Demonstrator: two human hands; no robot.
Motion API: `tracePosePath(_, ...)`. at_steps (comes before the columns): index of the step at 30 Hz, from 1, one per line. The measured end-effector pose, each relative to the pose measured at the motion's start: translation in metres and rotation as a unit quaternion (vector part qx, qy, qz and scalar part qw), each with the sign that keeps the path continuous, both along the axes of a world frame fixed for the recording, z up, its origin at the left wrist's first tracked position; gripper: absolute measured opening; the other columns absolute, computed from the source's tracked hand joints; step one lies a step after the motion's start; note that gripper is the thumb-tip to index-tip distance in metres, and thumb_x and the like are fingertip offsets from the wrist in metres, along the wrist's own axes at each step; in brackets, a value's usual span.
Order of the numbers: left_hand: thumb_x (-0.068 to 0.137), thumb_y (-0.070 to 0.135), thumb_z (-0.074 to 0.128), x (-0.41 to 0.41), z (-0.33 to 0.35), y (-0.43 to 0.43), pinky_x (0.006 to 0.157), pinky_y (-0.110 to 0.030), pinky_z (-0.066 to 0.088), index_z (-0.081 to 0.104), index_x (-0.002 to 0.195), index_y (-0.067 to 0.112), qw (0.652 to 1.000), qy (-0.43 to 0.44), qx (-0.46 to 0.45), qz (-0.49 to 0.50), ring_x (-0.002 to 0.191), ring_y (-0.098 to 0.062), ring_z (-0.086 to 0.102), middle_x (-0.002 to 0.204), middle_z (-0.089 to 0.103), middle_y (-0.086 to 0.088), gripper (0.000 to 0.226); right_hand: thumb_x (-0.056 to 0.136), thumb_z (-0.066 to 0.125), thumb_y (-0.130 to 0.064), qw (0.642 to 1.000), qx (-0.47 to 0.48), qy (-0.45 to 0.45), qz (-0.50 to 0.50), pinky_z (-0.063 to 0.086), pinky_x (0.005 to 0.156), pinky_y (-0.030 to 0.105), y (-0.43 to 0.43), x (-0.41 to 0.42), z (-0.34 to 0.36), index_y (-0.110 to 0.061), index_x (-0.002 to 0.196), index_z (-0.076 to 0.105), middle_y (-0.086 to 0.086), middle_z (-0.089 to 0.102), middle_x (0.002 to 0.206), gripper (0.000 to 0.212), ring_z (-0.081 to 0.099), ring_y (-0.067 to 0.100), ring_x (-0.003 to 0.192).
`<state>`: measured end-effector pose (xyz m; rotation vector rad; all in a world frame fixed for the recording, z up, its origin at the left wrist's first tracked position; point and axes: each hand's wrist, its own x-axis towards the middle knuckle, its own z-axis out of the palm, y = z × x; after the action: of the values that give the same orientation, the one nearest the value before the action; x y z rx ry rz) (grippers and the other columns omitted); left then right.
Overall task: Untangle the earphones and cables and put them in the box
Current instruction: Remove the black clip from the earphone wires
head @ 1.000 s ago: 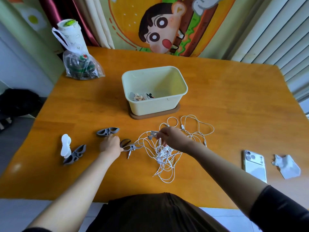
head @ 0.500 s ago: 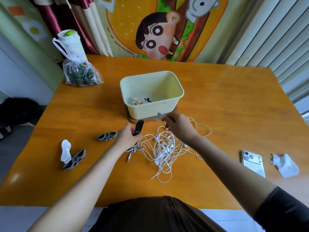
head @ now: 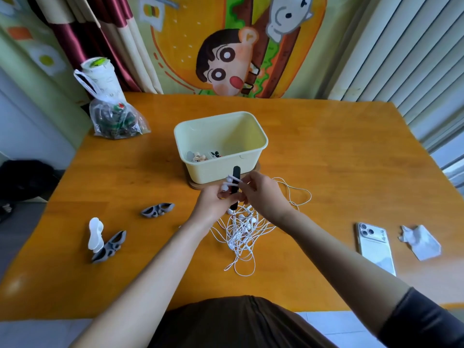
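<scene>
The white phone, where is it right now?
In the head view, the white phone lies on the table at the right, between the crumpled tissue and the right forearm.

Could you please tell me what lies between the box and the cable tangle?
In the head view, the left hand and right hand, holding a black strip and earbuds.

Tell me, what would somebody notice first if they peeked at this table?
Probably the left hand and right hand meeting mid-table, holding a black strip and a couple of earbuds between them, right above a messy tangle of white earphones. Just behind the hands sits a pale yellow box, and a big cartoon face fills the wall beyond the table.
</scene>
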<state>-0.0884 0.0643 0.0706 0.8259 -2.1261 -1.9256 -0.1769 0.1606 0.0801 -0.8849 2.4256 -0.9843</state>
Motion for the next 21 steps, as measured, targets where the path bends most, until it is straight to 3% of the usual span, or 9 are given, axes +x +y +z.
tracePosePath(4,0.094,0.014,0.058,0.003,0.001,0.0,0.042,-0.01,0.031,0.062,0.084,0.013,1.0,-0.005,0.028,-0.003,0.039,-0.002,0.036,0.04,0.05,0.014,0.012,0.094,0.052,-0.012,1.0,0.004,0.003,0.003,0.045,0.057,0.016,0.004,-0.001,0.0,-0.012,0.085,0.057,0.002,0.065,0.074,0.01,0.06,0.015,0.065)
tracePosePath(14,0.092,0.019,0.062,0.002,-0.002,-0.003,0.044,-0.012,0.036,0.066,0.087,0.018,1.0,-0.004,0.0,-0.021,0.038,-0.005,0.038,0.04,0.046,0.011,0.006,0.091,0.058,-0.013,0.999,-0.004,0.047,0.019,0.05,0.064,0.026,0.011,-0.001,0.007,-0.015,0.08,0.062,-0.003,0.064,0.071,0.012,0.062,0.017,0.068)
tracePosePath(16,0.091,0.019,0.064,0.002,-0.002,-0.005,0.046,-0.012,0.038,0.066,0.086,0.018,1.0,-0.006,0.007,-0.017,0.039,-0.006,0.039,0.04,0.045,0.011,0.005,0.09,0.06,-0.014,0.999,-0.012,0.046,0.015,0.05,0.063,0.023,0.013,-0.002,0.008,-0.014,0.078,0.065,-0.008,0.061,0.065,0.013,0.063,0.014,0.065)
tracePosePath(21,0.091,0.013,0.062,0.001,0.0,0.0,0.044,-0.016,0.041,0.067,0.093,0.014,0.992,0.006,0.126,0.017,0.049,-0.004,0.052,0.066,0.06,-0.001,0.005,0.089,0.06,-0.014,0.999,-0.023,0.035,0.015,0.041,0.052,0.006,0.013,-0.006,0.01,-0.01,0.081,0.069,-0.015,0.058,0.058,0.012,0.057,-0.001,0.052)
